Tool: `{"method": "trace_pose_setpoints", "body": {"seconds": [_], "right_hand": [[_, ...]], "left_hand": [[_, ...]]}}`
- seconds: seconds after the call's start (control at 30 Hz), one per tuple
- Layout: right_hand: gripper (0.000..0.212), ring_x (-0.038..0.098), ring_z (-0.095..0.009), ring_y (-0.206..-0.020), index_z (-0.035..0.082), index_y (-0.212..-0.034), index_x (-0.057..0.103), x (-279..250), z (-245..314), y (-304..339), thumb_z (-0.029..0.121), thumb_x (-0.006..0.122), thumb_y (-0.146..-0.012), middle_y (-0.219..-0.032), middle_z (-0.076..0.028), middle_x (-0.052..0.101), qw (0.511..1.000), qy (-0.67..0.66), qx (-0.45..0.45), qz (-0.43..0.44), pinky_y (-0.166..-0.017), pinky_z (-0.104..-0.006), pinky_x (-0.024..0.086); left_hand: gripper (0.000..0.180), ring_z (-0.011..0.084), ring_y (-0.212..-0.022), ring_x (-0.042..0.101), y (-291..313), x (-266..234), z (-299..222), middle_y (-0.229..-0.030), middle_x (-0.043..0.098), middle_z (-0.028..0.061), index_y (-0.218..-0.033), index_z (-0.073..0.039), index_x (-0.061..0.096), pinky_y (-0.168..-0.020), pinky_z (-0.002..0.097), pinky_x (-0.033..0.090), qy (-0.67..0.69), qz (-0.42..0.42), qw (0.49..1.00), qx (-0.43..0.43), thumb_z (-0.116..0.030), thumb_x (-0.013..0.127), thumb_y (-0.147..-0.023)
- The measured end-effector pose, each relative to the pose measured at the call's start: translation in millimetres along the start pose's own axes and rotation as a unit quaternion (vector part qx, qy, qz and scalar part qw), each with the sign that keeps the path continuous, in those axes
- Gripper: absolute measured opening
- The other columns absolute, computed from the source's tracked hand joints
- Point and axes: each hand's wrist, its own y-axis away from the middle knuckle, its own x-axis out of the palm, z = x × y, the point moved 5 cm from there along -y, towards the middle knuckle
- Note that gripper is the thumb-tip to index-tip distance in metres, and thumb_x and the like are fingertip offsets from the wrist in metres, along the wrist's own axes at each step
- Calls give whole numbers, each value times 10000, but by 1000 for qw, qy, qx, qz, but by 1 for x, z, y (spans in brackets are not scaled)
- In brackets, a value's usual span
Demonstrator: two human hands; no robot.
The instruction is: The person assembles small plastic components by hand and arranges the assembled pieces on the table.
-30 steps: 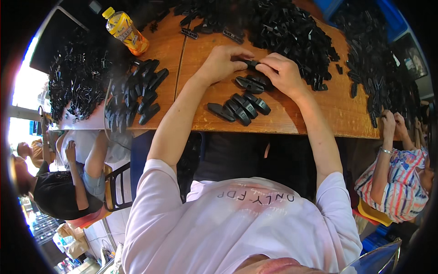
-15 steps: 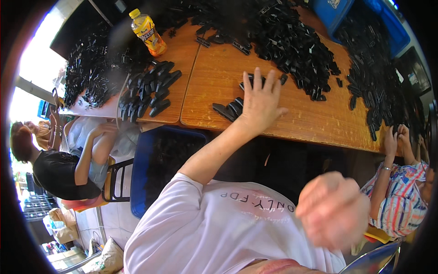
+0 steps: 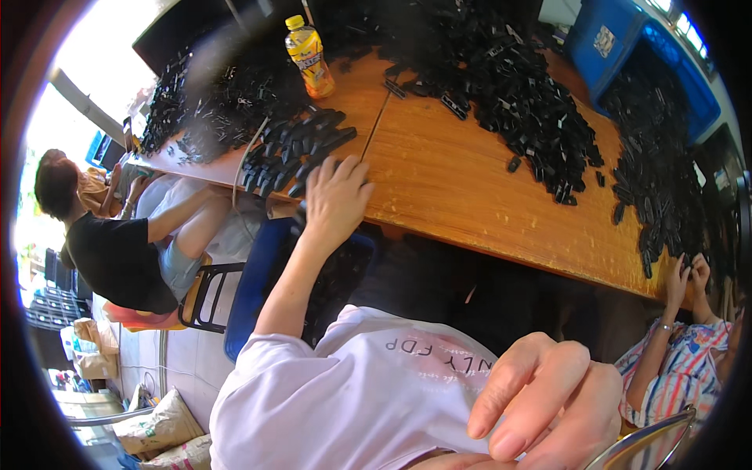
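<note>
My left hand (image 3: 338, 200) is stretched out at the near table edge. Its fingers are spread and lightly bent, palm down, beside a group of long black plastic clip-like pieces (image 3: 294, 149). A few dark pieces show at the thumb side of this hand, and its palm is hidden. Close to the camera, my right hand (image 3: 548, 399) is raised in front of my chest. Its fingers are loosely bent with gaps between them, and nothing shows in them. Below my left forearm stands a blue bin (image 3: 254, 294) with dark contents.
A yellow-capped drink bottle (image 3: 309, 59) stands behind the group. Large heaps of black pieces (image 3: 517, 102) cover the far wooden table (image 3: 470, 188). A tilted blue crate (image 3: 603, 47) is at the far right. One person (image 3: 110, 251) sits at left; another's hands (image 3: 685, 278) work at right.
My left hand has moved left along the table edge; the few loose black pieces under it are gone from the middle. My right hand has come lower, its fingers looser. The view has shifted.
</note>
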Motion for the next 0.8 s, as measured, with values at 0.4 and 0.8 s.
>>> {"method": "trace_pose_setpoints", "body": {"seconds": [0.4, 0.8], "right_hand": [[163, 537, -212, -867, 84, -1009, 717, -9, -10, -7, 179, 799, -906, -1029, -44, 650, 997, 46, 8, 65, -670, -338, 472], [483, 648, -387, -1070, 97, -1336, 705, -237, -158, -45, 98, 793, -861, -1384, -167, 616, 586, 785, -30, 198, -847, -449, 573]], "left_hand": [[565, 393, -1474, 485, -110, 11, 10, -1584, 563, 148, -1441, -61, 634, -1217, 538, 355, 94, -92, 991, 4, -347, 731, -963], [934, 519, -1623, 136, -379, 173, 50, -1798, 206, 104, -1648, -295, 457, -1260, 764, 72, 111, 56, 971, -203, -831, 586, -894]]}}
